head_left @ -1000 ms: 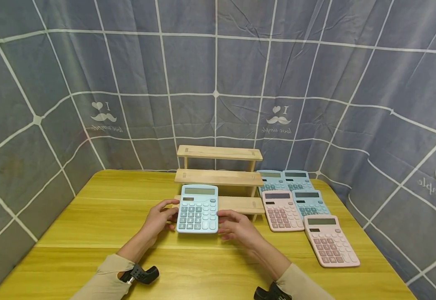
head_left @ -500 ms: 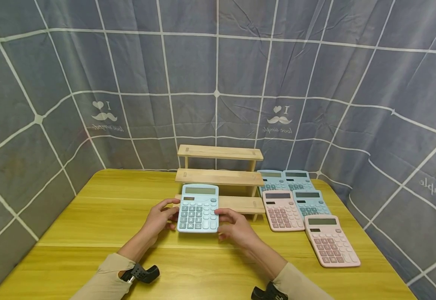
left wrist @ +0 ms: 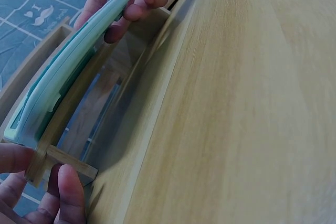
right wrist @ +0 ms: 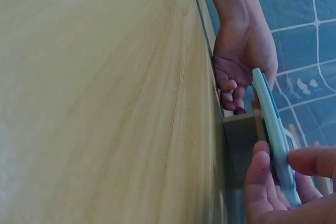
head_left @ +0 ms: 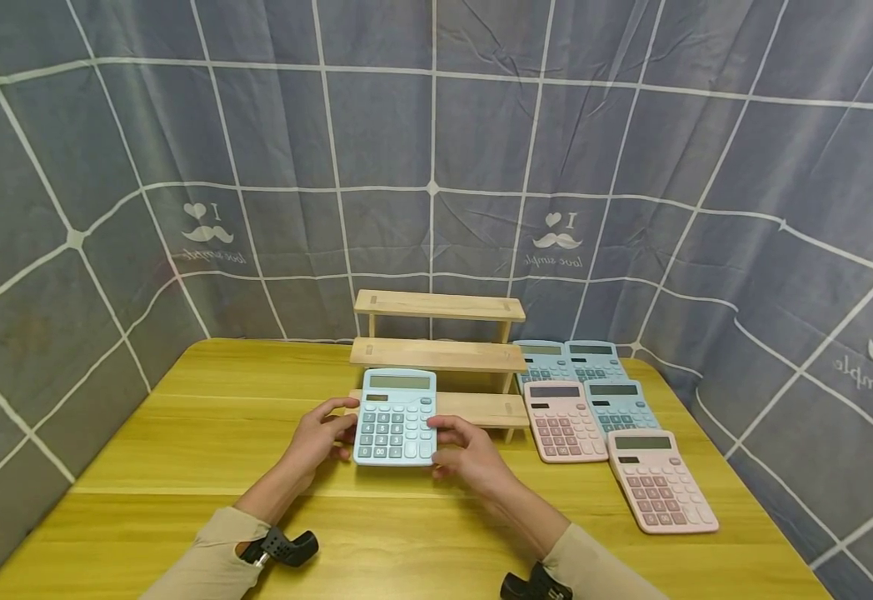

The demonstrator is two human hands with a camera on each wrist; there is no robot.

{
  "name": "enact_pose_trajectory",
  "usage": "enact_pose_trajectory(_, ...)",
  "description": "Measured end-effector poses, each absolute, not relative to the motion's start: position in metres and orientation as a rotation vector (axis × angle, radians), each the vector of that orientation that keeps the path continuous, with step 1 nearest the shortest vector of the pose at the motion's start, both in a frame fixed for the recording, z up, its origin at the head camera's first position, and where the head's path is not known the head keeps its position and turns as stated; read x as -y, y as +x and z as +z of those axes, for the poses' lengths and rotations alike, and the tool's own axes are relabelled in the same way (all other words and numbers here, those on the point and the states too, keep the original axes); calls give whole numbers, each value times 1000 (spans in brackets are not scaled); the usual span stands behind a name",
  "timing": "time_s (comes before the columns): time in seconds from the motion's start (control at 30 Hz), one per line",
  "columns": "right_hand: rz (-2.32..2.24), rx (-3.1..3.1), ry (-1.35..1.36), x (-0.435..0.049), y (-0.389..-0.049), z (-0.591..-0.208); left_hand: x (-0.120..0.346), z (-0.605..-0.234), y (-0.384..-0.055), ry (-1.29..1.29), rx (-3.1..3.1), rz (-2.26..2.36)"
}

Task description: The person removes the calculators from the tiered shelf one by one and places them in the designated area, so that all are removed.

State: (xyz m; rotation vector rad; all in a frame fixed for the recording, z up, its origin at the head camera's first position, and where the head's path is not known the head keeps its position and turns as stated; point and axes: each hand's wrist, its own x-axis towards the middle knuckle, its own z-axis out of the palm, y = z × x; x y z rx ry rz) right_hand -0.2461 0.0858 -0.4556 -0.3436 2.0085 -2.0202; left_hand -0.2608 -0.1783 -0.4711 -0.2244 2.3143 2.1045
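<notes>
A light blue calculator [head_left: 396, 433] leans back, tilted, at the lowest step of a three-step wooden stand [head_left: 485, 410]. My right hand [head_left: 474, 458] pinches its right edge, one digit over the front and the other fingers behind, as the right wrist view shows. At the calculator's left edge is my left hand [head_left: 315, 437]. In the left wrist view, the left fingers [left wrist: 72, 190] curl round the end of the stand's lowest board, close to the calculator's corner. The calculator's back and lower edge are hidden from the head view.
To the right lie two pink calculators [head_left: 566, 421] and several blue ones [head_left: 620, 404], partly overlapping. A pink calculator [head_left: 661, 482] lies nearest the front. The yellow wooden table [head_left: 204, 417] is bounded by a grey gridded curtain [head_left: 376, 125] behind and at both sides.
My right hand has shifted slightly left, and its fingertip now overlaps the calculator's front edge. The left hand and the calculator look nearly still.
</notes>
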Motion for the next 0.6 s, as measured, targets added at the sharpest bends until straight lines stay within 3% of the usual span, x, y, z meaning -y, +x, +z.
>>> enact_pose_trajectory(0.6,-2049,-1969,-330,-81,-247,-455,178,-469,-260,-243,-2329,2091)
